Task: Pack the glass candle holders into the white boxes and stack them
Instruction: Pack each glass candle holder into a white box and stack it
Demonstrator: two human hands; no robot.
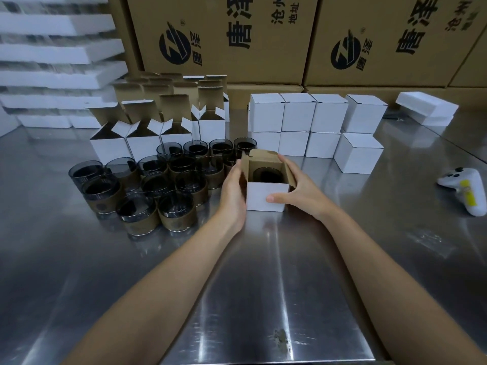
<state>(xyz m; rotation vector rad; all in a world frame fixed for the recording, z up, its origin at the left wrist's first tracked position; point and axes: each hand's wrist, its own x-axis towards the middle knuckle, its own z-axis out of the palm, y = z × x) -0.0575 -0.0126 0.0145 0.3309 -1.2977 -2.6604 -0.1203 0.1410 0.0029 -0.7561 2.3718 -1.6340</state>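
White outside and brown inside, the box (266, 197) is standing upright on the steel surface (263, 272), and both hands are gripping it. The left hand (233, 191) is wrapping round the box's left side, its fingers reaching up to the left flap. The right hand (300, 191) is holding the box's right side, the thumb lying flat on the front face and the fingers curling over the right flap, which is leaning inward. The back lid flap is standing up, so the top is gaping. Inside the box one dark glass holder (268, 175) is sitting, with only its rim showing.

Left of the box, a cluster of unpacked holders (178, 209) is standing upright on the surface. They are smoky glass with brown bands round the lower half, and the nearest are sitting just beside the left hand. Behind the cluster, to the box's back left, empty open boxes (143, 144) are standing in rows with their lids raised. Behind the box and to its right, closed boxes (297, 113) are sitting two high and four across, the rightmost pair turning slightly askew.

Far to the right of the box, a white controller (459, 181) with a yellow tag is lying on the surface. Well behind the box, brown cartons (224, 35) with black print are forming a wall. Foam slabs (52, 48) are lying piled to the box's far back left, and a foam block (427, 106) is resting to its far back right.
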